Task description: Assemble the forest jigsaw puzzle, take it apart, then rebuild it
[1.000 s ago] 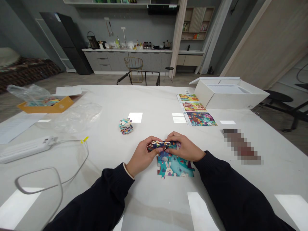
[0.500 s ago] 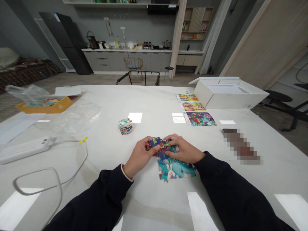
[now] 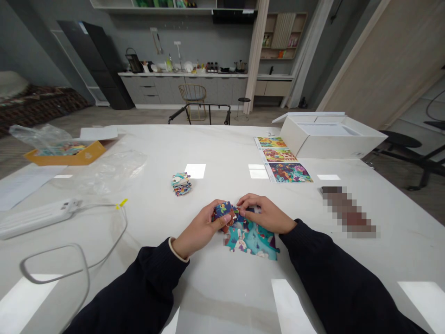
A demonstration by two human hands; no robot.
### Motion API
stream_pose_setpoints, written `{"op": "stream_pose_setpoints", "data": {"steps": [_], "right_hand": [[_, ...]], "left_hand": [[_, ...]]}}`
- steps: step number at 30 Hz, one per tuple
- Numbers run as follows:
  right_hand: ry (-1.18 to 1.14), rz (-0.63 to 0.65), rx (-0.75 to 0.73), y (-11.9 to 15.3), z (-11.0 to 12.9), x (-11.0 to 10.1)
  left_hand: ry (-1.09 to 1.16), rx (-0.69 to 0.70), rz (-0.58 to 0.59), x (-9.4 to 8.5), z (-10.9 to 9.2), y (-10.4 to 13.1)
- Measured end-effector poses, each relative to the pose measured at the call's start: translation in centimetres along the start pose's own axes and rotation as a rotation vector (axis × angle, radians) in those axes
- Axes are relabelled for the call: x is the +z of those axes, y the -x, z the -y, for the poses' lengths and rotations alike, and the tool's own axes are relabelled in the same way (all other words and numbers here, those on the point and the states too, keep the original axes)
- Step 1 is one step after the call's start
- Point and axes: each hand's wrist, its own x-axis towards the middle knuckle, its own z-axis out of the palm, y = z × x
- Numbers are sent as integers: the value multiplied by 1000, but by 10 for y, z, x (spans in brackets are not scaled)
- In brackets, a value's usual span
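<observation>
A partly joined puzzle section point(image 3: 257, 244), teal with a white rabbit, lay flat on a white table point(image 3: 208, 287). At the section's far left corner, the left hand point(image 3: 200, 227) grasped a small bunch of puzzle pieces point(image 3: 222, 210), thumb on top. The right hand point(image 3: 266, 214), over the section's far edge, had bent fingers reaching to the bunch; whether they pinched a piece could not be told. Beyond the section, to its left, sat a stack of pieces point(image 3: 181, 184); beyond it, to its right, lay a picture sheet point(image 3: 283, 160) and an open white box point(image 3: 337, 144). Well left of the section were a white power strip point(image 3: 38, 218) and a yellow tray point(image 3: 69, 159).
</observation>
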Motion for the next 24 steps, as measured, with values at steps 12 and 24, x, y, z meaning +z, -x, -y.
{"op": "stream_pose_setpoints", "data": {"steps": [12,24], "right_hand": [[-88,-132,115,0,15,6],[-250,-30,399,7,16,17]], "left_hand": [[20,34,-10,4,5,-2],[85,180,-257,3,-8,0]]}}
